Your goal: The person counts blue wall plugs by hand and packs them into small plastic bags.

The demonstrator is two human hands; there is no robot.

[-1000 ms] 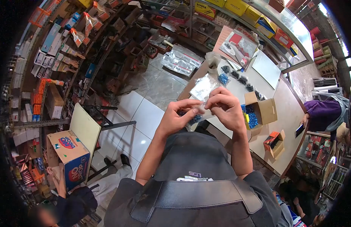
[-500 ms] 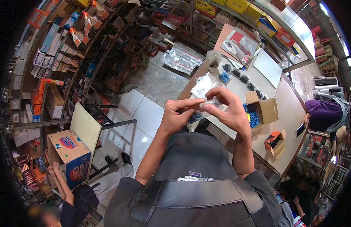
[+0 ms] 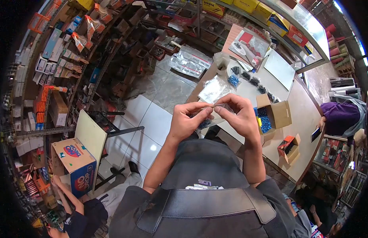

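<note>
Shop interior, shelves (image 3: 53,59) stacked with boxed goods along one wall, tiled floor (image 3: 150,123) below. Pale worktop (image 3: 299,119) to the front right, set against a glass-topped counter (image 3: 303,27).

Left hand (image 3: 188,119) and right hand (image 3: 239,115) raised together at chest height, above the near edge of the worktop. Small clear plastic bag (image 3: 215,113) pinched between the fingertips of both hands, thumbs and forefingers closed on its upper edge from either side. Blue pieces visible in the lower part of the bag, hanging below the left hand; exact kind not discernible.

Open cardboard box (image 3: 276,113) on the worktop just right of the right hand, holding loose blue pieces (image 3: 264,121). Smaller orange-lined box (image 3: 289,147) nearer the worktop's near edge, open, well apart from the hands. Flat clear bag (image 3: 213,89) lying on the worktop beyond the hands. Row of small filled bags (image 3: 251,81), one blue and the rest dark, farther along. White board (image 3: 280,69) lying flat near the counter.

Person in a purple sleeve (image 3: 341,117) at the far right edge of the worktop, holding a phone (image 3: 315,135). Another person seated on the floor at lower left, beside a printed carton (image 3: 75,164).
</note>
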